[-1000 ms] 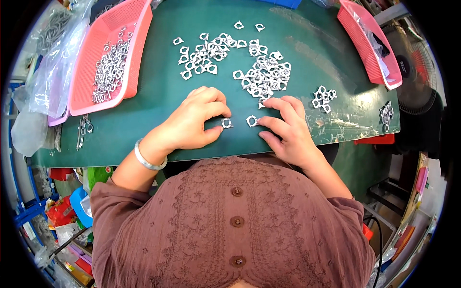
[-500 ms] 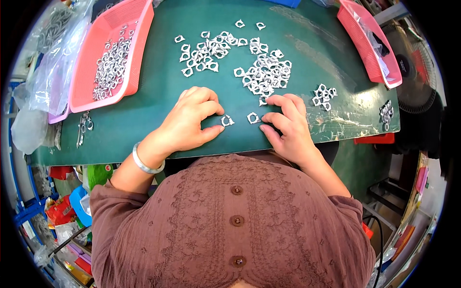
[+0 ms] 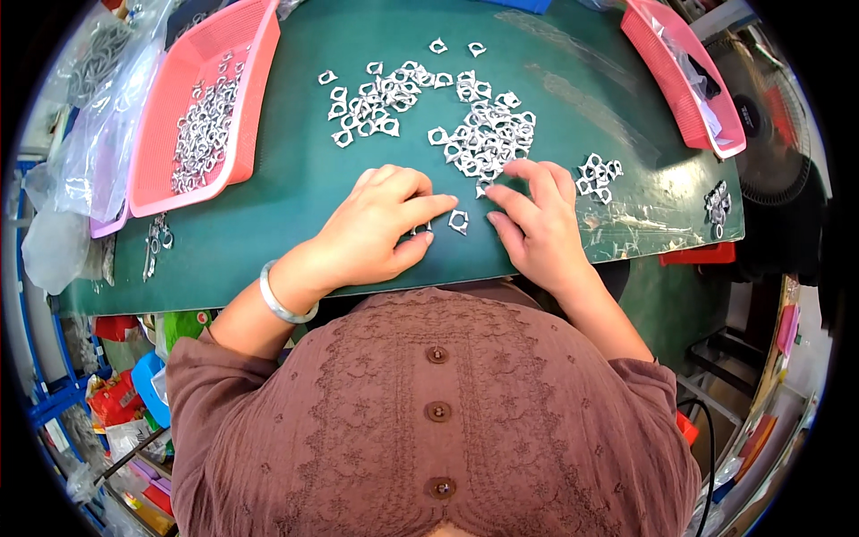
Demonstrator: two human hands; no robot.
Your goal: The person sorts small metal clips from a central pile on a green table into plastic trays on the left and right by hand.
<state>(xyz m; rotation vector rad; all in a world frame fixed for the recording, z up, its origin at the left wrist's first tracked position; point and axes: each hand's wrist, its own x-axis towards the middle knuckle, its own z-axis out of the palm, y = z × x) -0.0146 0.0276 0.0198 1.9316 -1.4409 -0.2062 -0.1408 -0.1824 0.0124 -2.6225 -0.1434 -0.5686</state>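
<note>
My left hand [image 3: 371, 228], with a pale bangle [image 3: 284, 300] at the wrist, hovers low over the green table. Its index finger reaches toward a small silver metal ring [image 3: 458, 221] with pointed corners. Between that finger and the thumb, a second such ring is mostly hidden. My right hand [image 3: 541, 224] is open, thumb and fingers apart. Its fingertips are beside a ring [image 3: 483, 189] at the near end of a dense heap of the same rings [image 3: 490, 134]. Further left lies a looser heap [image 3: 380, 98] of them.
A pink basket [image 3: 255, 134] with metal rings stands at the left, near a few loose metal pieces [image 3: 157, 240]. Two small ring clusters [image 3: 598, 177] [image 3: 718, 208] lie to the right. Another pink basket [image 3: 667, 89] is at the far right, a black fan [image 3: 774, 134] beyond it.
My left hand has moved right, its index finger now stretched over one ring toward the other. My right hand has drawn back from the nearer ring, its fingertips closer to the heap.
</note>
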